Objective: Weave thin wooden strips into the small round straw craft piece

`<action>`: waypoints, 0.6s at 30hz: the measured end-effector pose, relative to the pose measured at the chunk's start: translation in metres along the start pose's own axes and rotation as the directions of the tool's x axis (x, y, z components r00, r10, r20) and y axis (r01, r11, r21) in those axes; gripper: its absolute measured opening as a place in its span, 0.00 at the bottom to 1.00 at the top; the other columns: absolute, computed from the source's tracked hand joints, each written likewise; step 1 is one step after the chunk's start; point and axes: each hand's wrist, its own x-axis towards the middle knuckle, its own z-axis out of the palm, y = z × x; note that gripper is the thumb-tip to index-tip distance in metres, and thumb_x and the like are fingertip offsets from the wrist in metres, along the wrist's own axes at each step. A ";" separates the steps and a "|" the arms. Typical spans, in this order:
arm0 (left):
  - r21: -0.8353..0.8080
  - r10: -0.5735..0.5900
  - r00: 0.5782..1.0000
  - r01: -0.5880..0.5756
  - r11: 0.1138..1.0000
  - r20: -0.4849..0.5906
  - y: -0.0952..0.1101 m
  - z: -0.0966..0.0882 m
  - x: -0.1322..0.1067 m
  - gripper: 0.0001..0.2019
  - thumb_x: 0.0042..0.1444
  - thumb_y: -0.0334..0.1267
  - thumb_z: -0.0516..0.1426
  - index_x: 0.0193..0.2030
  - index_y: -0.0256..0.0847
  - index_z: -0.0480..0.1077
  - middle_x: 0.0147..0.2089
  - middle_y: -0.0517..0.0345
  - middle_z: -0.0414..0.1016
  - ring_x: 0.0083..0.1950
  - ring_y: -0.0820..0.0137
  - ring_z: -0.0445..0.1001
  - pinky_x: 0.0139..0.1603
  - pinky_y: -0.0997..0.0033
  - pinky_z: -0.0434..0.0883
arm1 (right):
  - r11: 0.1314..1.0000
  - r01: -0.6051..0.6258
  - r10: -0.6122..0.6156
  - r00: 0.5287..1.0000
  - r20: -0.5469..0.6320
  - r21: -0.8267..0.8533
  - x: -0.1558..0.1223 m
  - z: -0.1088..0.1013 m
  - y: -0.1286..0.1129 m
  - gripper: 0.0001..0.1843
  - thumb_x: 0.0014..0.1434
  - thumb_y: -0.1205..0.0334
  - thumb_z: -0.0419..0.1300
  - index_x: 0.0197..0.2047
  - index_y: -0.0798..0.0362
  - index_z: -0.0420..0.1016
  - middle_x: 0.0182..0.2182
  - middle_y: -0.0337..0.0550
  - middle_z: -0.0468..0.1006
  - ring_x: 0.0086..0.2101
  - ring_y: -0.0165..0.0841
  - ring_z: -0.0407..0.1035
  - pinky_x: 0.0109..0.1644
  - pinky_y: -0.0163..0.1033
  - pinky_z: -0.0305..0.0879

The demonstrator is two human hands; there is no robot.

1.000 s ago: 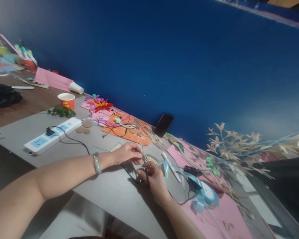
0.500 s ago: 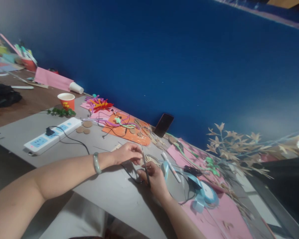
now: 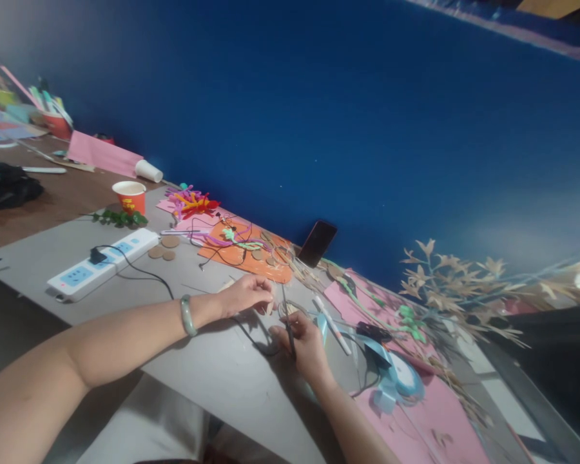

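Left hand point(image 3: 247, 296): pinching a small pale piece point(image 3: 269, 308) above the grey board point(image 3: 217, 380). Right hand point(image 3: 307, 346): gripping a dark slim tool point(image 3: 290, 336), scissors by my judgement, blade apart from the piece. Work unfinished, I judge; portion completed, I cannot tell.

A thin dark tool point(image 3: 290, 336) and a small pale piece point(image 3: 270, 308) are sitting in two hands.
The right hand point(image 3: 307, 348) is holding the tool by its black end, and the thin grey end is sticking out, pointing away from the person and leaning a little to the left. The pale piece (it is too small to tell what it is) is peeking out from the left hand point(image 3: 246, 298), just beside the tool, with a gap showing between them.
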 end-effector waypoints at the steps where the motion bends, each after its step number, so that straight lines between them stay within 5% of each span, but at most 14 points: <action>1: -0.006 -0.008 1.000 0.008 1.000 -0.003 0.000 -0.001 0.001 0.06 0.47 0.37 0.57 0.28 0.36 0.66 0.25 0.57 0.73 0.25 0.76 0.69 0.29 0.76 0.66 | 1.000 0.013 -0.014 1.000 -0.007 -0.003 0.001 -0.002 0.000 0.24 0.38 0.48 0.71 0.31 0.51 0.64 0.14 0.29 0.65 0.14 0.25 0.57 0.16 0.31 0.50; 18: 0.119 0.022 0.996 -0.011 0.993 -0.090 0.000 -0.009 0.001 0.09 0.44 0.38 0.61 0.30 0.36 0.69 0.23 0.60 0.70 0.25 0.75 0.68 0.30 0.75 0.64 | 0.981 0.132 -0.125 0.991 0.057 -0.142 0.007 -0.013 0.009 0.26 0.39 0.48 0.70 0.34 0.54 0.65 0.19 0.33 0.69 0.21 0.27 0.61 0.23 0.32 0.56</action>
